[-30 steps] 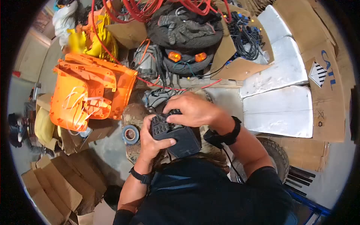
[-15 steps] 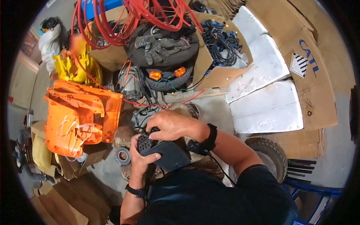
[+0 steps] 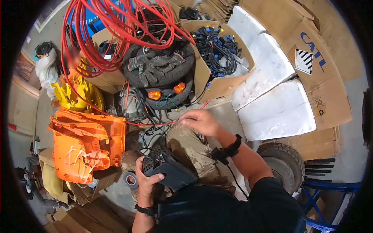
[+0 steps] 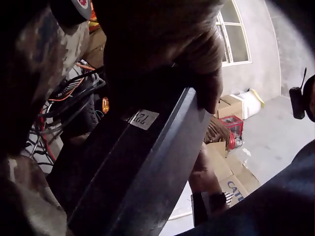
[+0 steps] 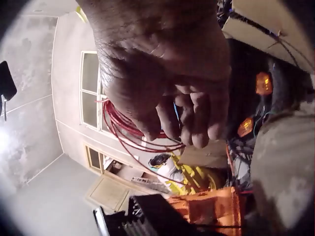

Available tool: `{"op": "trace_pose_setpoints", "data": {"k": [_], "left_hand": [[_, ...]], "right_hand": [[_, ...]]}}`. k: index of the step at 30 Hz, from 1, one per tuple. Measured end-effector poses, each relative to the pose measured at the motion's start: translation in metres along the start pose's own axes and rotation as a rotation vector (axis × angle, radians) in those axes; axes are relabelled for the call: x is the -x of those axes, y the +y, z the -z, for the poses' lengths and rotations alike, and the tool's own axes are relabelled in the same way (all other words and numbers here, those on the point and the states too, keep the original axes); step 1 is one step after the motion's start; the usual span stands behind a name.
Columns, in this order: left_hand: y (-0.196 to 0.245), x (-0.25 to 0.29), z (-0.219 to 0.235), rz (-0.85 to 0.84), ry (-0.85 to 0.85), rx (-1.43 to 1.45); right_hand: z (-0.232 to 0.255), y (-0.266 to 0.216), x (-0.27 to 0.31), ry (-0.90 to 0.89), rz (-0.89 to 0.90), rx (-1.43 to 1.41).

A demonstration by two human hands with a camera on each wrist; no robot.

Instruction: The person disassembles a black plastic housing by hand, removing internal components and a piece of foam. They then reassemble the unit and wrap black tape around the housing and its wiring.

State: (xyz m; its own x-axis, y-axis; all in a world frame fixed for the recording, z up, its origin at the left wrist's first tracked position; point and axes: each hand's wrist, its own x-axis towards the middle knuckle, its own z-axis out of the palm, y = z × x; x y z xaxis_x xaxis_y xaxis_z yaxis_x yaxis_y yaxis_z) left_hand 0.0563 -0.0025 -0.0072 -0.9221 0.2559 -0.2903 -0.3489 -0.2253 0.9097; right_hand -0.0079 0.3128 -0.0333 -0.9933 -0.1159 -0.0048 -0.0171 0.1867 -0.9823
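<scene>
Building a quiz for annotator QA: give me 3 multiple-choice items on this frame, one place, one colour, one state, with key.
1. Where is the roll of grey tape?
A. on the white foam blocks
B. low down, just left of the left hand
C. inside the tyre

2. What colour is the thin wire that the right hand pinches?
A. red
B. blue
C. white

3. How does the left hand stand to the black ribbed plastic box?
A. apart from it
B. flat on top
C. grips it

Key: 1 B, the head view shows the roll beside that hand. 2 A, a red strand runs to the fingertips. 3 C, the thumb curls over the box's edge.
</scene>
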Motion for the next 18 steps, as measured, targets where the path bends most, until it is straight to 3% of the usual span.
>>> {"op": "trace_pose_setpoints", "data": {"k": [3, 9, 10, 15, 17, 18], "left_hand": [[-0.001, -0.003, -0.001, 0.007, 0.036, 0.036], [0.003, -0.008, 0.001, 0.038, 0.083, 0.141], [0.008, -0.007, -0.001, 0.046, 0.088, 0.147], [0.003, -0.01, 0.0, 0.064, 0.048, 0.086], [0.004, -0.013, 0.0, 0.062, 0.023, 0.047], [0.007, -0.012, -0.003, 0.103, 0.029, 0.065]], "right_hand": [[0.024, 0.005, 0.003, 0.095, -0.257, -0.261], [0.045, 0.035, -0.007, 0.112, -0.273, -0.198], [0.049, 0.037, -0.013, 0.127, -0.282, -0.134], [0.101, 0.058, -0.095, 0.339, 0.145, 0.376], [0.125, 0.022, -0.13, 0.351, 0.092, 0.777], [0.133, 0.019, -0.148, 0.386, 0.182, 0.861]]}}
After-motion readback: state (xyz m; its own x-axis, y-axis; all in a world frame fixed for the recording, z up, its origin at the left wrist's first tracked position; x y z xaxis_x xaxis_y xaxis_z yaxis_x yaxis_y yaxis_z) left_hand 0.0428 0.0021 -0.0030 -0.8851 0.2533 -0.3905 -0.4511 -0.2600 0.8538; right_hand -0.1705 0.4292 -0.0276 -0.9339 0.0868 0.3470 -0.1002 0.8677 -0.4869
